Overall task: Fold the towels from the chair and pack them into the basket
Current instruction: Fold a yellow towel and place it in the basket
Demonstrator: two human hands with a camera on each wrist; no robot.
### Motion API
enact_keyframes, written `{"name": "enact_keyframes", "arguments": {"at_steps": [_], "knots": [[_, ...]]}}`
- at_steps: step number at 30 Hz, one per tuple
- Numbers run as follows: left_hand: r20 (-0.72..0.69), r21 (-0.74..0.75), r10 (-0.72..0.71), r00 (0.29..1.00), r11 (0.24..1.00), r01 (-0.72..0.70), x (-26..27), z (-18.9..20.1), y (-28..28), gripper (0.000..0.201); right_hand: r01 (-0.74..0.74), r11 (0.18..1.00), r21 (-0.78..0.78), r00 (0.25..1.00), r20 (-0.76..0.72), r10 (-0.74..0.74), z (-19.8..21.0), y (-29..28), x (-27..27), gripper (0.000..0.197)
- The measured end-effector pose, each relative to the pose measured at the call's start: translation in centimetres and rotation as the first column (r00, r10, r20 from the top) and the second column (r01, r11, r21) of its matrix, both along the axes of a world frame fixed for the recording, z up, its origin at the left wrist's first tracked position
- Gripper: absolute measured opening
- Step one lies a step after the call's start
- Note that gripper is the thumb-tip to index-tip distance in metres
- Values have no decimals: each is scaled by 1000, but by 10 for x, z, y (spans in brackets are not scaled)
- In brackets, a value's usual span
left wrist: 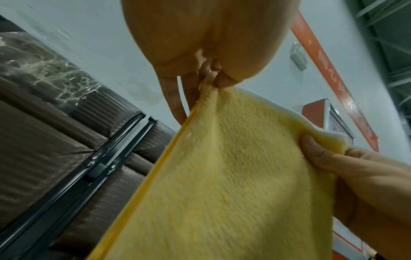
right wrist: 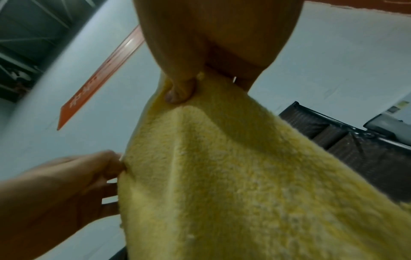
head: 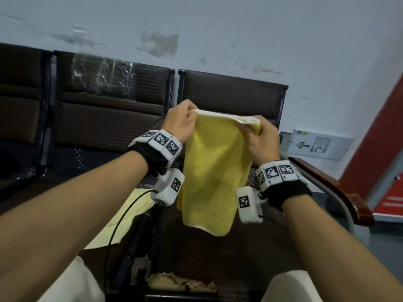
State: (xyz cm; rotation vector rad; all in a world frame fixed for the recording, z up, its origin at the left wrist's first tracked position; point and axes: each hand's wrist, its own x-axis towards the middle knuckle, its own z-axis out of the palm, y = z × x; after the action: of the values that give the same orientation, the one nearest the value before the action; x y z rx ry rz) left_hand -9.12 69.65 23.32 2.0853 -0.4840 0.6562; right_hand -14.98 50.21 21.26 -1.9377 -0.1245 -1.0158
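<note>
A yellow towel (head: 214,168) with a pale edge hangs in the air in front of the brown chairs. My left hand (head: 182,120) pinches its upper left corner. My right hand (head: 260,136) pinches the upper right corner, thumb on the cloth. The towel hangs doubled, its lower edge free above the seat. In the left wrist view the towel (left wrist: 222,176) runs from my left fingers (left wrist: 209,75) to my right hand (left wrist: 329,158). In the right wrist view my thumb (right wrist: 180,89) presses on the towel (right wrist: 244,184), and my left hand (right wrist: 89,176) holds its far edge. No basket is in view.
A row of dark brown chairs (head: 113,110) stands against the pale wall. Another pale yellow towel (head: 122,214) lies on the seat under my left arm. A wooden armrest (head: 331,188) juts out at right. A torn patch (head: 181,282) shows on the near seat edge.
</note>
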Motion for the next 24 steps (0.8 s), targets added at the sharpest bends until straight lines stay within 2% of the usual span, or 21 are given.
{"name": "enact_keyframes", "arguments": {"at_steps": [4, 8, 16, 18, 20, 22, 24], "knots": [[41, -107, -83, 996, 990, 87, -19, -8, -2, 20, -85, 996, -30, 996, 29, 86, -7, -3, -17, 7], [-73, -149, -162, 984, 977, 150, -55, -68, 1, 19, -105, 994, -28, 985, -140, 100, -57, -6, -52, 9], [-398, -96, -274, 876, 961, 258, -124, -203, 15, 22, 48, 999, 15, 911, -410, -38, -179, -2, -137, 7], [-435, -96, -301, 849, 953, 288, -130, -224, 18, 21, 74, 997, -19, 885, -460, -74, -198, -4, -146, 14], [-456, -93, -313, 833, 948, 305, -130, -238, 17, 27, 73, 995, -62, 860, -502, -94, -213, -7, -147, 13], [-468, -87, -311, 827, 948, 307, -123, -247, 13, 33, 73, 991, -109, 834, -538, -120, -224, -11, -140, 11], [-493, -133, -322, 808, 946, 295, -112, -253, 8, 31, 83, 988, -130, 806, -574, -143, -229, -15, -127, 16]]}}
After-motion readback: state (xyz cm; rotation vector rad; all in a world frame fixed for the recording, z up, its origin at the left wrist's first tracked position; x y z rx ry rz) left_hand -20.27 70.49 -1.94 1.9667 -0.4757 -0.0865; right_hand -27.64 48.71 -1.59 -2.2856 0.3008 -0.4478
